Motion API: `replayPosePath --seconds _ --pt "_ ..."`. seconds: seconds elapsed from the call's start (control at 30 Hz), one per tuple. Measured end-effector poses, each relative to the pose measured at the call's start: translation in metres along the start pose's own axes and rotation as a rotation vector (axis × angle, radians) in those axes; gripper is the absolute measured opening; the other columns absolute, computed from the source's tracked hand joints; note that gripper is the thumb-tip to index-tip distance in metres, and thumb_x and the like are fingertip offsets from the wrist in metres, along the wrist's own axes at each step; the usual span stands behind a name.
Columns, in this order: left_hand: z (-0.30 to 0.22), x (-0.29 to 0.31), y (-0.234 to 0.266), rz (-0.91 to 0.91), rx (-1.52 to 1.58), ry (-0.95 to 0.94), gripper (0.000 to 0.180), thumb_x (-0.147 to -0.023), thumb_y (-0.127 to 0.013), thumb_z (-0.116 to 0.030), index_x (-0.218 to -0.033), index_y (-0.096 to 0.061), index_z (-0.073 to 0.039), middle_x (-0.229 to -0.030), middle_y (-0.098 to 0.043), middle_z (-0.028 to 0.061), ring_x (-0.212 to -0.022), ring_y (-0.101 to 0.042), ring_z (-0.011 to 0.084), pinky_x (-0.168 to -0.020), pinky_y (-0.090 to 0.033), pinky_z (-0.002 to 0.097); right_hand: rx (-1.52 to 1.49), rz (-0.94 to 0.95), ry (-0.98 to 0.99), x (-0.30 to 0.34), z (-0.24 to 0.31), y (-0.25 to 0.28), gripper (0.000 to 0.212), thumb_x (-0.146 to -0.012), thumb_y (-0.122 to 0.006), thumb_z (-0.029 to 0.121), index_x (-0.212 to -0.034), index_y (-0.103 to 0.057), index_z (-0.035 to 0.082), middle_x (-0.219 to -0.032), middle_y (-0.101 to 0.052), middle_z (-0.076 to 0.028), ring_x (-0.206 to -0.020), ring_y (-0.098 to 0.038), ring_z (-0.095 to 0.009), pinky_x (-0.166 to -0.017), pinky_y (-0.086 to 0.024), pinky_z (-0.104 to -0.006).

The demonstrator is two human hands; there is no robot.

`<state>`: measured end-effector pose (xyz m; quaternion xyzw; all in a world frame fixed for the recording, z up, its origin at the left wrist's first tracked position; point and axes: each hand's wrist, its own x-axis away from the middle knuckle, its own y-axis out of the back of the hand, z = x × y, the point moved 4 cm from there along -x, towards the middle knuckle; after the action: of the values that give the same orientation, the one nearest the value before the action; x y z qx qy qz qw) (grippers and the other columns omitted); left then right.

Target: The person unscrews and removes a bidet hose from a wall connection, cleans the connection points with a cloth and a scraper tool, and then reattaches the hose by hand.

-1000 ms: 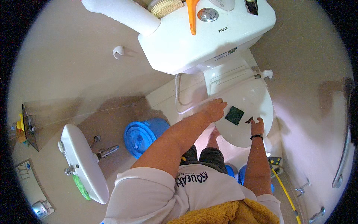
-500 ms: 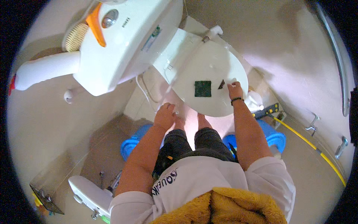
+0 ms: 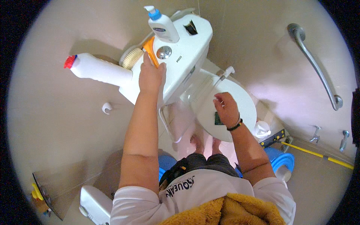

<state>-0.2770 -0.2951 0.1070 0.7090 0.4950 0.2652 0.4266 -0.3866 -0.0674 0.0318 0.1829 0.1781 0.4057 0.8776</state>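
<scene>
On the toilet cistern (image 3: 200, 41), my left hand (image 3: 151, 77) reaches an orange plastic tool (image 3: 150, 50), its finger and thumb apart on either side of the tool's near end. The tool lies between the round flush button (image 3: 164, 52) and a bristle brush (image 3: 132, 59). My right hand (image 3: 228, 110) hovers over the closed toilet lid (image 3: 243, 99), its fingers curled together. Whether they hold anything is too small to make out. Partly behind that hand, a dark green scouring pad (image 3: 218, 119) rests on the lid.
A white pump bottle (image 3: 164, 28) and a white red-capped bottle (image 3: 101, 69) are at the cistern. A grab bar (image 3: 315, 62) runs along the right wall. Low on the right are a white container (image 3: 261, 129), a yellow pole (image 3: 305, 150) and a blue bucket (image 3: 281, 163).
My left hand has moved from beside the lid up to the orange tool. The right hand has shifted inward over the lid, where the small dark triangular piece no longer shows. The view has tilted up.
</scene>
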Motion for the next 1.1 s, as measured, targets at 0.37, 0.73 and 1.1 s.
replayPosePath --seconds 0.37,0.73,1.1 --pt "0.024 0.092 -0.002 0.055 0.441 -0.183 0.051 -0.066 -0.048 -0.009 -0.113 -0.034 0.001 -0.078 -0.05 0.0161 -0.069 -0.051 0.0281 -0.064 -0.042 0.0331 -0.085 0.193 -0.097 0.021 0.074 -0.017 0.022 -0.073 -0.053 0.014 -0.09 -0.051 0.001 -0.081 -0.051 -0.011 -0.072 -0.053 -0.02 -0.063 -0.043 -0.0279" --pt "-0.003 0.209 -0.133 0.753 0.256 -0.613 0.038 -0.07 -0.054 -0.017 -0.104 -0.041 -0.005 -0.092 -0.049 0.0148 -0.084 -0.051 0.0298 -0.071 -0.043 0.0372 -0.949 -0.217 -1.091 0.113 -0.077 0.005 0.021 -0.075 -0.051 0.025 -0.088 -0.047 0.009 -0.074 -0.051 -0.004 -0.066 -0.052 -0.016 -0.059 -0.042 -0.0296" --pt "-0.036 0.229 -0.348 0.781 -0.182 -0.369 0.03 -0.072 -0.055 -0.024 -0.089 -0.049 -0.001 -0.091 -0.049 0.0155 -0.09 -0.049 0.0275 -0.075 -0.042 0.035 -0.631 -0.046 -1.332 0.204 -0.17 0.138 0.024 -0.075 -0.049 0.022 -0.091 -0.042 0.006 -0.059 -0.041 -0.002 -0.044 -0.045 -0.014 -0.037 -0.037 -0.0265"
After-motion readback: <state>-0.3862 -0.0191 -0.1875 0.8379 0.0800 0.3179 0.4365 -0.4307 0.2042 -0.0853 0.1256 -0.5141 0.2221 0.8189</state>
